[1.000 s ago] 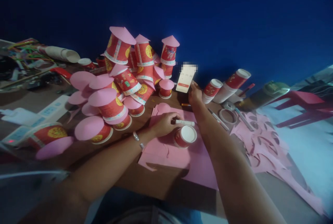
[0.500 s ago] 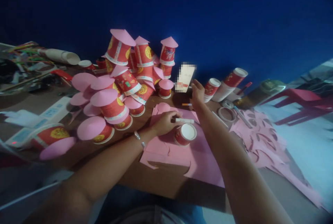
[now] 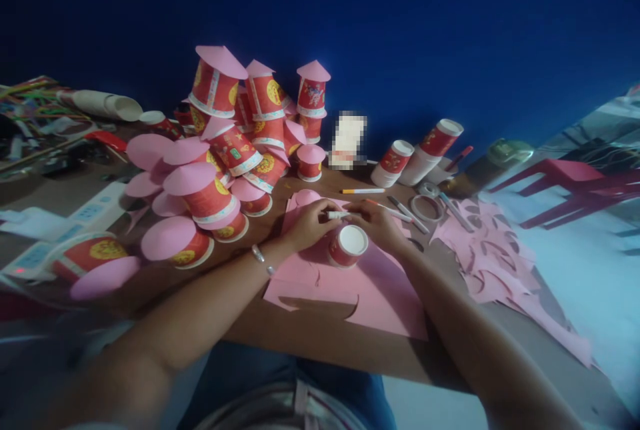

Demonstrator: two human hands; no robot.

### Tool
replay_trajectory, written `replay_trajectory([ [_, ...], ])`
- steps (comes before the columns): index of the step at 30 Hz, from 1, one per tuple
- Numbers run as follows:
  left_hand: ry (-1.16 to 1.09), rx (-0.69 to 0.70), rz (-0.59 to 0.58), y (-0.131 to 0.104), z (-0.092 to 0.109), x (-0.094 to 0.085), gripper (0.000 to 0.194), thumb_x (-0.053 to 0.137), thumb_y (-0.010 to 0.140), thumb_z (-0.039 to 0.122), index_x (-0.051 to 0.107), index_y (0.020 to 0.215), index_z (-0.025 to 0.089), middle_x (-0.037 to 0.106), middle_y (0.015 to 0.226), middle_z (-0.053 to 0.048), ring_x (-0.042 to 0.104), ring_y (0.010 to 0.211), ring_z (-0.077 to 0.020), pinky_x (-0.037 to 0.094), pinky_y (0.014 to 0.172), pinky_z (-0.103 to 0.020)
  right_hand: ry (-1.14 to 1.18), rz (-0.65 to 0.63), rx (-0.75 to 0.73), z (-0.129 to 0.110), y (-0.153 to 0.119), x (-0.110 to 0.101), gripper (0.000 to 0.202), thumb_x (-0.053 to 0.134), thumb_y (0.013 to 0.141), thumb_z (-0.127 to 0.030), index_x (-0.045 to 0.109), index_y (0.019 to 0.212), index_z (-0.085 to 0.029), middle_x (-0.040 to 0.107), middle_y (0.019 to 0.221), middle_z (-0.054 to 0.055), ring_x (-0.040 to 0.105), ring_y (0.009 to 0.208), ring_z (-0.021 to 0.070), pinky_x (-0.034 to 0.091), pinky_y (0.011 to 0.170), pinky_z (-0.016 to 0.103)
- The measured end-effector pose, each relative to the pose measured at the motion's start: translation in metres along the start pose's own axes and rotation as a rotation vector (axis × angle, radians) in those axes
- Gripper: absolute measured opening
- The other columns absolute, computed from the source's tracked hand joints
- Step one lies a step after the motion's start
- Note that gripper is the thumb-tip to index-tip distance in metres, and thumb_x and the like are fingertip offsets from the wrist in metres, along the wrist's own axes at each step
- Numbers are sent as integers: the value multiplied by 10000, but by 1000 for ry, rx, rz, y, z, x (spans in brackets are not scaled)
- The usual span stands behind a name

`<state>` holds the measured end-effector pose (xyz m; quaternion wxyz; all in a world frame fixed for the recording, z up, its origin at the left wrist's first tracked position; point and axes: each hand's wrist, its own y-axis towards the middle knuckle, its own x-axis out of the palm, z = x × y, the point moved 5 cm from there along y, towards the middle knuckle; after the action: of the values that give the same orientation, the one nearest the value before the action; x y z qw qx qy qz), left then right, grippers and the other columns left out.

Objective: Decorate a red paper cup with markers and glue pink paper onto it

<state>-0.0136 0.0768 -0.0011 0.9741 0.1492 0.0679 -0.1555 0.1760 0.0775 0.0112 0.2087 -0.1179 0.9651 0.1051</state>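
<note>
A small white tube [image 3: 337, 215] with faint markings lies level between my hands; its exact kind is too small to tell. My left hand [image 3: 315, 223] has its fingers closed around the tube's left end. At the right end, my right hand [image 3: 375, 222] pinches with bent fingertips. Just below them a red paper cup [image 3: 349, 247] stands upside down, its white base up, on pink paper sheets [image 3: 380, 297]. One sheet has a curved piece cut out of its near edge.
Many red cups with pink cone roofs [image 3: 220, 61] are stacked at the left. A phone-like blurred panel [image 3: 349, 142], stacked cups [image 3: 393, 162], pens [image 3: 363, 191], tape [image 3: 426, 207] and pink offcuts [image 3: 493, 250] lie beyond and right. A power strip [image 3: 90, 210] sits far left.
My right hand has come back from beside the blurred panel to the white tube in my left hand. The view has shifted slightly, and pens its arm covered now show.
</note>
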Motion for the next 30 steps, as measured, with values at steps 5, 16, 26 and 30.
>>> replay_trajectory([
  [5, 8, -11, 2, -3, 7, 1, 315, 813, 890, 327, 713, 1157, 192, 778, 1118, -85, 738, 995, -204, 610, 884, -340, 171, 76, 88, 1, -6, -1, 349, 872, 818, -526, 841, 986, -222, 822, 915, 58, 730, 806, 228, 610, 709, 350],
  [16, 479, 112, 252, 3, 4, -37, 219, 630, 950, 175, 680, 1163, 162, 744, 1040, -91, 715, 945, -210, 611, 888, -354, 147, 362, 116, 31, -16, -26, 483, 802, 862, -620, 778, 1109, -206, 742, 802, 26, 683, 681, 193, 604, 641, 345],
  [26, 814, 85, 142, 10, 1, -42, 553, 769, 876, 176, 631, 1411, 138, 644, 1489, -190, 587, 1443, -361, 426, 1298, -547, 131, 455, 43, 33, -12, -42, 425, 791, 848, -599, 730, 1045, -228, 762, 887, 46, 715, 794, 226, 624, 728, 390],
  [30, 771, 125, 20, 18, 16, -25, 478, 739, 938, 250, 672, 1405, 174, 673, 1444, -149, 631, 1387, -310, 491, 1236, -465, 338, 447, 106, 36, -12, -36, 446, 851, 790, -584, 687, 1002, -228, 742, 810, 5, 739, 761, 201, 630, 676, 342],
])
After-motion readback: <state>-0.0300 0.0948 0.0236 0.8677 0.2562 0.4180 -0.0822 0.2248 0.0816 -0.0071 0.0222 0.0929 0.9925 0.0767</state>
